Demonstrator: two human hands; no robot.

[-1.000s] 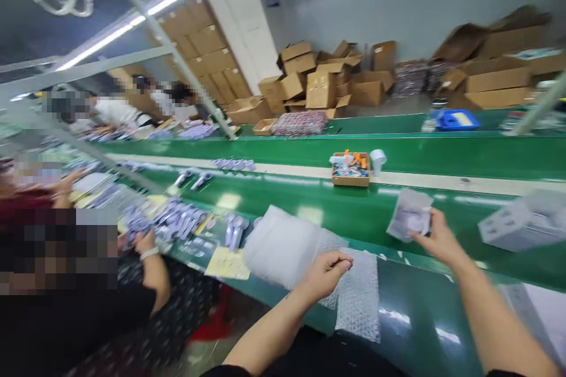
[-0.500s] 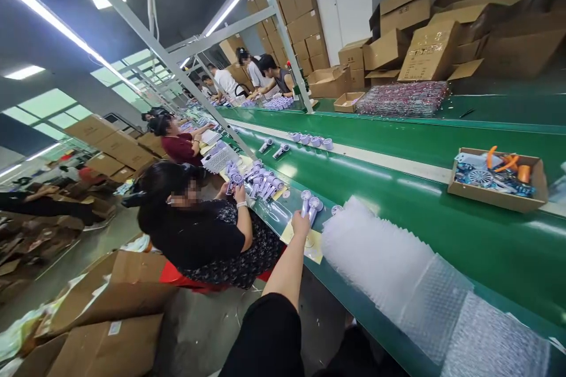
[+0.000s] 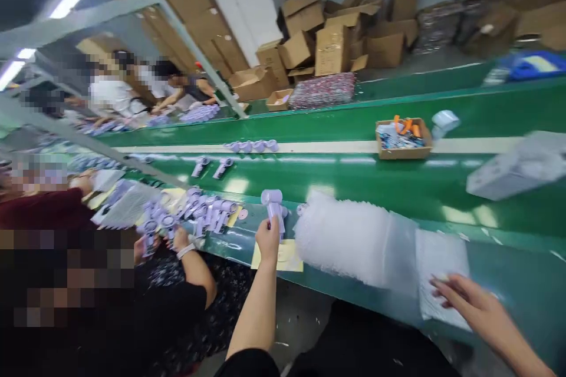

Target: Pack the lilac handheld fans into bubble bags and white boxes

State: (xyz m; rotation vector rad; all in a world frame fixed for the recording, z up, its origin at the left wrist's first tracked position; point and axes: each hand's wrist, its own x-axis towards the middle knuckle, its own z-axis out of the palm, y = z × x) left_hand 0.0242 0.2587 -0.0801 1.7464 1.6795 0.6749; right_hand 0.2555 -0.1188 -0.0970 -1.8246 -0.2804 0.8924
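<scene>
My left hand (image 3: 268, 241) is closed round the handle of a small lilac hand-held fan (image 3: 273, 202), lifted just above the green bench edge and a yellow sheet (image 3: 283, 258). My right hand (image 3: 469, 305) lies open, fingers spread, on a flat bubble-wrap bag (image 3: 440, 274) at the near right. Between the two hands sits a stack of bubble-wrap bags (image 3: 345, 235).
A green conveyor belt (image 3: 354, 179) carries lilac fans (image 3: 212, 166) and a white box (image 3: 515, 168). A cardboard tray (image 3: 402, 136) of parts sits on the middle strip. A seated person to my left handles more fans (image 3: 201, 212). Cardboard boxes (image 3: 327, 41) are piled behind.
My left hand has picked a lilac fan up off the bench. My right hand has come back into view and rests on a bubble-wrap bag. The view swung right.
</scene>
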